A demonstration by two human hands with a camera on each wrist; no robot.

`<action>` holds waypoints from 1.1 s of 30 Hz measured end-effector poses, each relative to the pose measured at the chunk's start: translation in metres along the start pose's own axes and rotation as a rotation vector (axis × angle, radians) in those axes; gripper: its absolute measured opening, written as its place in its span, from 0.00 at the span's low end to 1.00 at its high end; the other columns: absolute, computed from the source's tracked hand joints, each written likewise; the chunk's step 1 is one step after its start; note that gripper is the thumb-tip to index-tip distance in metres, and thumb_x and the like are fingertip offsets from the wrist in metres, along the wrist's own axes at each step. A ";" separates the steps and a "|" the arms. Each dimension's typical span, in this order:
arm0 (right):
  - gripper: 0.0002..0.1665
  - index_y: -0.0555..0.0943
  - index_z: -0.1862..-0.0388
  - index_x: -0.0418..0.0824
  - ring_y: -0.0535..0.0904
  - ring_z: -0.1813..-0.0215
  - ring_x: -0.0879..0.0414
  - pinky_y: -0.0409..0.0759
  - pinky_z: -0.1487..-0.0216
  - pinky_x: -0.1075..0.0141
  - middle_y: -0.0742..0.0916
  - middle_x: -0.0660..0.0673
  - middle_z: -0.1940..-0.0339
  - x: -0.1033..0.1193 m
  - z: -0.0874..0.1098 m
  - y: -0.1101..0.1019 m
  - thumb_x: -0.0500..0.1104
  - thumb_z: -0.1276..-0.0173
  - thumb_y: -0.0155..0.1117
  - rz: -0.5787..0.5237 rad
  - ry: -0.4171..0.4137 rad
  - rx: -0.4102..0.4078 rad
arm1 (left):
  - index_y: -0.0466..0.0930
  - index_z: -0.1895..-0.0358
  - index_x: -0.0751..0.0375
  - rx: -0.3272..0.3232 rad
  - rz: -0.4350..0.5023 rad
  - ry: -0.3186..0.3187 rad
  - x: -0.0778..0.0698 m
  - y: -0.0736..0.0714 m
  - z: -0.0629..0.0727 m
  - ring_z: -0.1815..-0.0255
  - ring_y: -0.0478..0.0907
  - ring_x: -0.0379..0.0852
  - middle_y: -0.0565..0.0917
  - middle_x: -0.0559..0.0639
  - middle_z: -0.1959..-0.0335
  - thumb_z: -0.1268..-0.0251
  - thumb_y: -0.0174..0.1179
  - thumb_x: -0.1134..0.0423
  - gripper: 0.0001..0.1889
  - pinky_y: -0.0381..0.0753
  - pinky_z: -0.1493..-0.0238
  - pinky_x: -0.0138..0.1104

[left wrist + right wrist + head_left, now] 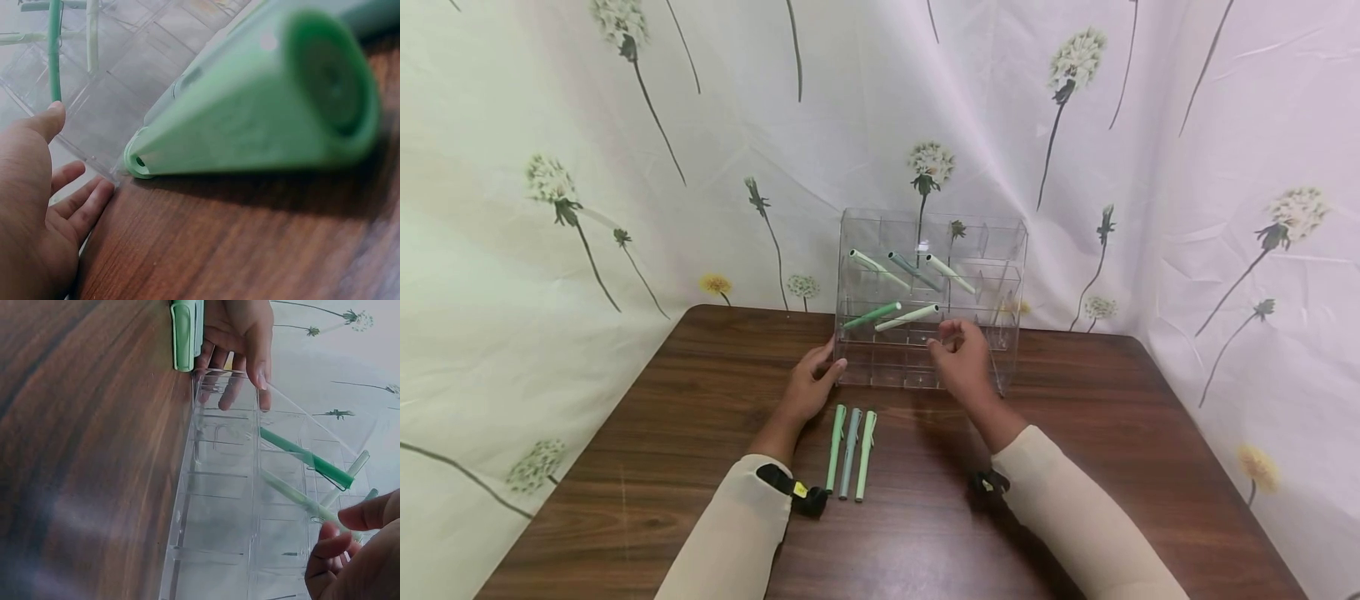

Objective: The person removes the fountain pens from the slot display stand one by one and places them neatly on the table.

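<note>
A clear acrylic tiered rack point(917, 379) stands upright at the table's back. My left hand point(808, 383) is at its left side, fingers extended along the side wall and thumb by the front edge. In the left wrist view that thumb touches the rack near a green pen. My right hand point(966, 362) is in front of the rack, loosely curled with nothing seen in it, close to the end of a pale green pen point(906, 318). Beside that pen leans a darker green pen point(871, 315). Higher up lean two pale pens and a grey-green pen point(916, 271).
Three capped pens lie side by side on the wooden table point(700, 442): a green pen point(836, 446), a grey-blue pen point(850, 454) and a pale green pen point(866, 454). A dandelion-print cloth point(865, 125) hangs behind the table and along its sides.
</note>
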State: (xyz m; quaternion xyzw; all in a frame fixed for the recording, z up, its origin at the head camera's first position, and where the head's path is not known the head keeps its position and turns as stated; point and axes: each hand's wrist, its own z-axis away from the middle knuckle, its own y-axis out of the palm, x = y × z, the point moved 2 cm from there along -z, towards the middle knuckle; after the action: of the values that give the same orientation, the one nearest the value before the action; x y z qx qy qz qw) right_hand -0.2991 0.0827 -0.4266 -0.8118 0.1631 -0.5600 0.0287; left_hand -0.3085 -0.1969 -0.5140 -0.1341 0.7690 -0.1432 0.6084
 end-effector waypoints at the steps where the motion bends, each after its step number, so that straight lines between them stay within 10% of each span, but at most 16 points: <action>1: 0.14 0.82 0.49 0.26 0.74 0.69 0.61 0.74 0.66 0.73 0.85 0.30 0.51 0.001 -0.001 0.000 0.27 0.33 0.71 0.000 -0.009 -0.021 | 0.61 0.12 0.46 -0.001 0.004 0.000 0.000 0.000 0.000 0.28 0.80 0.64 0.73 0.61 0.19 0.14 0.61 0.51 0.34 0.74 0.22 0.58; 33: 0.25 0.77 0.35 0.30 0.78 0.78 0.66 0.78 0.74 0.72 0.84 0.32 0.40 0.004 -0.030 0.016 0.29 0.29 0.72 -0.031 0.051 0.051 | 0.63 0.13 0.50 -0.013 0.006 0.037 0.002 0.000 -0.001 0.29 0.80 0.66 0.73 0.64 0.20 0.14 0.61 0.55 0.33 0.75 0.23 0.59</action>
State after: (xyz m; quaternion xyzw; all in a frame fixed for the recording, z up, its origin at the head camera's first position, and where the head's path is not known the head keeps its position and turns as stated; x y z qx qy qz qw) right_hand -0.3288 0.0709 -0.4160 -0.7986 0.1368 -0.5850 0.0365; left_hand -0.3097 -0.1974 -0.5152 -0.1329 0.7816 -0.1390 0.5934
